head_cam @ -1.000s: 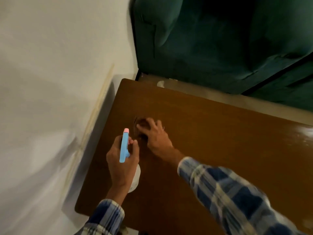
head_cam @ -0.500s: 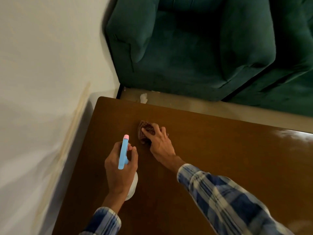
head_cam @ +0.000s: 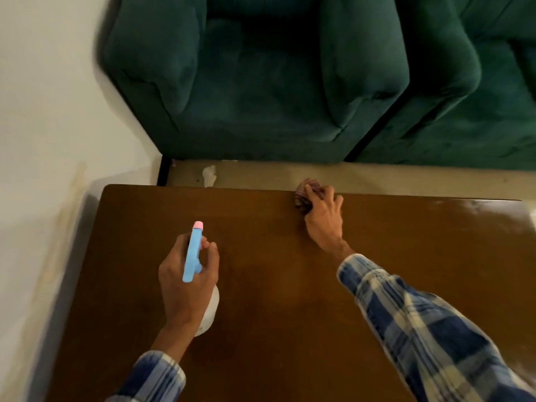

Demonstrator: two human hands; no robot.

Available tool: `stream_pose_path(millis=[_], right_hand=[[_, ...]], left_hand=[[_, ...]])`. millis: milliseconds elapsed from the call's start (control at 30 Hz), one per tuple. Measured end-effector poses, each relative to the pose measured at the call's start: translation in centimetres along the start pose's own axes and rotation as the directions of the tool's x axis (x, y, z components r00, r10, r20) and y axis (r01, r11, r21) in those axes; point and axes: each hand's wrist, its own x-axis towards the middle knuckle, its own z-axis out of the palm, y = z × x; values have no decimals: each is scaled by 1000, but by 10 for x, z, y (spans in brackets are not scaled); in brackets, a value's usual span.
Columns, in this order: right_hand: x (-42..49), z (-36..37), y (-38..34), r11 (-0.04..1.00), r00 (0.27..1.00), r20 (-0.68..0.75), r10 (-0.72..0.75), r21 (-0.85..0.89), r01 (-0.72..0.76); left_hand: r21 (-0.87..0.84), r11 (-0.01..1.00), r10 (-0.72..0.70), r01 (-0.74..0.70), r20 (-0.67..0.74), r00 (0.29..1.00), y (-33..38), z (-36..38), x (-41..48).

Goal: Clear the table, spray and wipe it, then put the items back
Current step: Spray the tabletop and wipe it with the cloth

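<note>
A person's right hand (head_cam: 323, 219) reaches across a wooden table (head_cam: 284, 300) and holds a bunched checked cloth (head_cam: 302, 196) at the table's far edge. The cloth sits under the forefinger and thumb, part of it poking out to the left of the fingertips, while the other fingers fan to the right. The left hand (head_cam: 185, 281) is wrapped round the neck of a spray bottle (head_cam: 192, 253), its fingers curled in front of the head, and holds it above the near left part of the table. The bottle has a slim blue plastic head with a pink tip pointing away, and its rounded white body shows below the palm. The tabletop is dark brown, smooth and glossy, with a pale sheen at the far right and a rounded far-left corner. Both sleeves are blue-and-cream plaid. Beyond a strip of beige floor (head_cam: 391, 178), where a crumpled white scrap (head_cam: 209, 175) lies, stand two plump green velvet armchairs (head_cam: 261, 91); a white wall (head_cam: 43, 105) runs along the left. Half a second earlier the cloth lay just beyond the bottle's tip, well inside the table; it is now further right, at the rim.
</note>
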Motion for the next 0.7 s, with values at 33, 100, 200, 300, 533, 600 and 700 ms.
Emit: stream_pose_path(millis=[33, 100, 200, 300, 533, 600, 700], right_hand=[[-1, -8, 22, 998, 998, -29, 52, 28, -51], [-12, -20, 52, 994, 994, -50, 100, 48, -97], [-52, -16, 51, 1000, 998, 53, -23, 11, 22], [-113, 3, 21, 955, 929, 243, -279, -28, 294], [-159, -1, 57, 908, 878, 298, -375, -74, 413], [-165, 2, 49, 939, 909, 290, -300, -78, 335], [-186, 17, 7, 921, 869, 351, -349, -45, 387]], left_hand=[[2, 1000, 4, -4, 5, 1000, 6, 8, -4], [4, 1000, 9, -9, 16, 1000, 22, 27, -15], [-11, 1000, 0, 0, 27, 1000, 46, 48, -38], [13, 999, -32, 32, 11, 999, 65, 54, -62], [48, 990, -129, 132, -53, 990, 76, 26, -117], [41, 982, -178, 182, -80, 981, 71, 15, -132], [20, 975, -217, 220, -121, 969, 59, -3, -151]])
